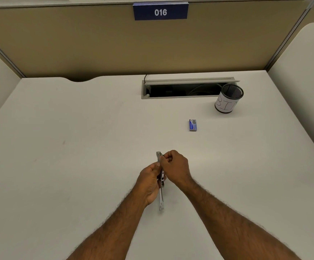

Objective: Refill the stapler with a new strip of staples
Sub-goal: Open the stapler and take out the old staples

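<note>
The left hand (149, 182) grips the metal stapler (161, 196) above the desk (77, 147). The right hand (174, 166) pinches its far end. A staple box (192, 125) lies well apart

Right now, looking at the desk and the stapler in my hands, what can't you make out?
- Slim silver metal stapler, head view: middle hidden by left hand and right hand; any staple strip unseen.
- Small blue staple box: print too small.
- Black mesh cup: contents hidden by its wall.

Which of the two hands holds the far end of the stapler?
The right hand: it pinches the stapler's far end, while the left hand grips its middle, nearer the person.
</note>
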